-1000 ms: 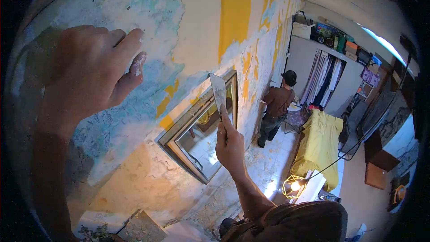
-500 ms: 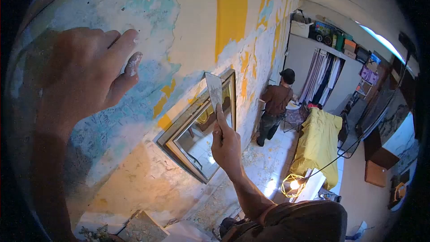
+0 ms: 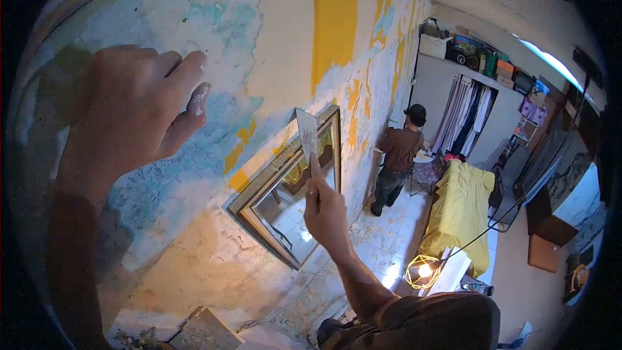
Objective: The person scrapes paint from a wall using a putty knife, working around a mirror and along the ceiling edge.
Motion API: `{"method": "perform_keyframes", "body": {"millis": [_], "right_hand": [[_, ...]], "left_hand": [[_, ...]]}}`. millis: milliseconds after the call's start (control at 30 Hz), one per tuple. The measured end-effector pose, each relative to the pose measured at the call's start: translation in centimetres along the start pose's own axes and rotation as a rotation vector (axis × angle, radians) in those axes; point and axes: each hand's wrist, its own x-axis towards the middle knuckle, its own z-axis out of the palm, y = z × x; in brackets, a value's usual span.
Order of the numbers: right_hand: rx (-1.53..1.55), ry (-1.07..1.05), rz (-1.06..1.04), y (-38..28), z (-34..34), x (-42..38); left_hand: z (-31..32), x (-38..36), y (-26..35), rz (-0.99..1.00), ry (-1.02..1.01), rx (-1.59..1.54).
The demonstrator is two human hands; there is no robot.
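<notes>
Raised at the upper left, my left hand (image 3: 139, 107) is close to the peeling wall (image 3: 285, 26). Its fingers are half curled, its thumb stands apart from the index finger, and nothing shows between them; the palm side is hidden. White dust coats the thumb. Near the centre, my right hand (image 3: 327, 217) grips a flat metal scraper (image 3: 307, 128), index finger laid along it and blade pointing up. The scraper overlaps the upper part of a framed glass window (image 3: 295, 220) in the wall. Blue, cream and yellow paint patches cover the wall.
A person in a dark cap and brown shirt (image 3: 400, 149) stands farther along the wall. Right of them are a yellow-covered piece of furniture (image 3: 460, 207) and a lit caged lamp (image 3: 424, 270) on a cable. Debris (image 3: 301, 308) lies along the wall's foot. Boxes (image 3: 505, 68) sit above hanging curtains.
My left hand has shifted slightly right in the view. The right hand and scraper have moved very slightly left and down.
</notes>
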Motion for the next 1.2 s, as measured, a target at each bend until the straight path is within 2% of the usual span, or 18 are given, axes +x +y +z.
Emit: {"method": "perform_keyframes", "body": {"millis": [67, 333, 433, 567, 767, 867, 1100, 1200], "right_hand": [[0.047, 0.141, -0.074, 0.5, 1.3, -0.1], [0.07, 0.134, -0.098, 0.2, 0.8, 0.1], [0.054, 0.004, 0.004, -0.1, 0.4, -1.1], [-0.009, 0.001, -0.068, 0.8, -0.1, 0.3], [0.044, -0.001, 0.002, 0.1, -0.1, -0.9], [0.008, 0.024, -0.051, 0.7, 0.2, 0.0], [0.077, 0.075, -0.024, 0.7, 0.7, -0.4], [0.114, 0.141, -0.136, 1.3, 1.4, 0.1]], "left_hand": [[-0.1, 0.1, 0.0, 0.009, 0.008, 0.018], [0.2, -0.2, 0.0, 0.014, 0.001, 0.009], [0.1, -0.2, -0.1, 0.018, -0.001, 0.028], [0.0, -0.3, 0.1, 0.024, 0.034, 0.053], [-0.2, -0.3, 0.0, 0.018, 0.004, 0.091], [0.4, -0.4, -0.1, 0.027, 0.046, 0.079], [-0.1, -0.4, -0.1, 0.041, 0.002, 0.08], [-0.1, -0.2, 0.2, 0.01, 0.001, 0.026]]}}
